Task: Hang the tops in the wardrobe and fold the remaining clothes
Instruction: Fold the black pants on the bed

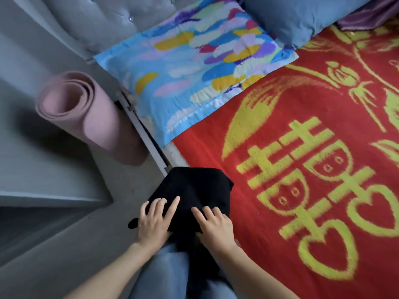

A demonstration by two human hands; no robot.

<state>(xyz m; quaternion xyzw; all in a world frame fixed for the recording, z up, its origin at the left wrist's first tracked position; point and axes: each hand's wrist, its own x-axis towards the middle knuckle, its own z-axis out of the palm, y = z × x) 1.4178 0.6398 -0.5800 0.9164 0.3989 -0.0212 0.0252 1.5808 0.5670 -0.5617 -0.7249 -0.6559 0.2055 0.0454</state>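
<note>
At blanket [291, 130] edge, black garment [194, 186]

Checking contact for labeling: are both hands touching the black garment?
Touching. The head view shows the left hand and right hand lying flat, fingers straight, on the black garment.
</note>
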